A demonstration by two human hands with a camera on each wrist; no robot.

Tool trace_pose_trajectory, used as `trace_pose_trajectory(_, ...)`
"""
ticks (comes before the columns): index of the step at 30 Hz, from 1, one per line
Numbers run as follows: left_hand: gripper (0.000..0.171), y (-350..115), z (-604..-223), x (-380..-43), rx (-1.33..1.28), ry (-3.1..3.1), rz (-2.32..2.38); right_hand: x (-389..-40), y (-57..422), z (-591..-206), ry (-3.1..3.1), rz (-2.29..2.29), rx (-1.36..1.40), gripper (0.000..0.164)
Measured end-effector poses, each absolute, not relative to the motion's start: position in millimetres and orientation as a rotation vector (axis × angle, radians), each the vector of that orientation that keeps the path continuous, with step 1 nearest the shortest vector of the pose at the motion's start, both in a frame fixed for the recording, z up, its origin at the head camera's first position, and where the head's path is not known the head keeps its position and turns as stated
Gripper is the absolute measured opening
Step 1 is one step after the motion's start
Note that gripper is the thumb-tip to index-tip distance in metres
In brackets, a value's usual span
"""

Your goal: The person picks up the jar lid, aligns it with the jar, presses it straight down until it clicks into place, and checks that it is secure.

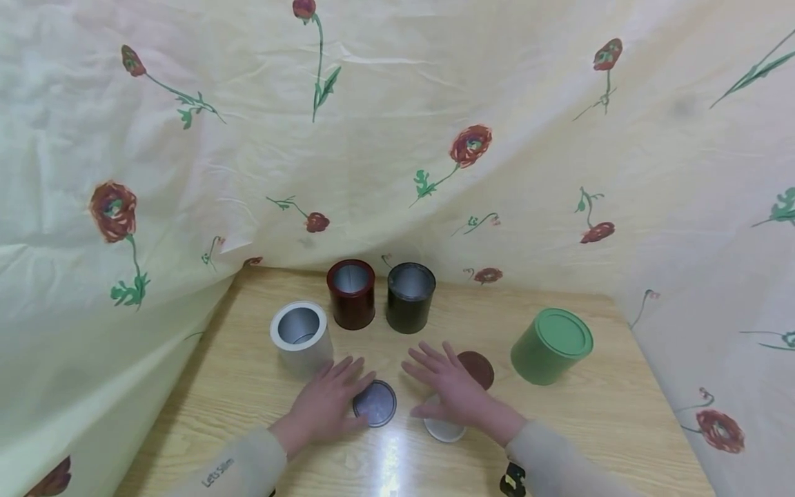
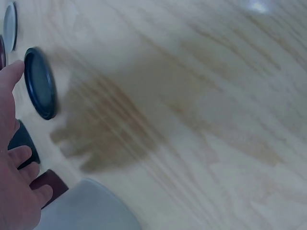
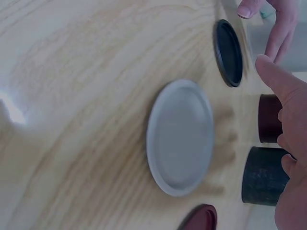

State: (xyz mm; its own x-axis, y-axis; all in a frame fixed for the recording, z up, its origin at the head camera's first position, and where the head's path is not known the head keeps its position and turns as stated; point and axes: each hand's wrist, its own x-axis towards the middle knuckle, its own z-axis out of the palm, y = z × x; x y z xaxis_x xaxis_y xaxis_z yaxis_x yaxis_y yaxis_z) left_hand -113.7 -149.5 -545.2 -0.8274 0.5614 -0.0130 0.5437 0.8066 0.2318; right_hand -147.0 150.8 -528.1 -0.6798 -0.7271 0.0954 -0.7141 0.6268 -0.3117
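My left hand (image 1: 329,402) hovers with fingers spread between the white can (image 1: 302,348) and a dark round lid (image 1: 376,404) lying flat. In the left wrist view its thumb (image 2: 12,74) overlaps the edge of that lid; contact cannot be told. My right hand (image 1: 455,390) is held over a white lid (image 1: 444,432) and beside a brown-red lid (image 1: 477,369), hiding part of each. It holds nothing, and its fingers are extended. Lidless and upright, a dark red can (image 1: 352,308) and a black can (image 1: 408,310) stand beyond the hands, near the white can, also lidless.
A green can (image 1: 539,357) with its green lid (image 1: 565,333) on stands at the right of the wooden table (image 1: 611,414). Flower-printed cloth (image 1: 385,152) hangs behind the table and along both sides. Light glares off the table's front.
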Motion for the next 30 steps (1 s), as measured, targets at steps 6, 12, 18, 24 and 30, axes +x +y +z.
trace_pose_trajectory(6, 0.082, -150.6, -559.3, -109.4, 0.898, 2.953, 0.326, -145.1, 144.5, -540.8, 2.818, -0.451, -1.237, 0.083)
trace_pose_trajectory(12, 0.085, -150.7, -563.5, -107.2, 0.877, 2.973, 0.292, -144.2, 139.9, -549.5, 2.822, -0.446, -1.223, 0.084)
trace_pose_trajectory(18, 0.086, -153.1, -568.1, -104.1, 0.878, 3.002, 0.281, -144.5, 138.0, -559.4, 2.821, -0.47, -1.211, 0.084)
trace_pose_trajectory(24, 0.088, -153.9, -574.9, -100.1, 0.819, 3.017, 0.277, -141.3, 134.1, -563.5, 2.803, -0.455, -1.176, 0.083)
trace_pose_trajectory(30, 0.091, -153.9, -578.8, -99.6, 0.738, 2.992, 0.292, -139.3, 129.6, -563.0, 2.788, -0.408, -1.16, 0.08)
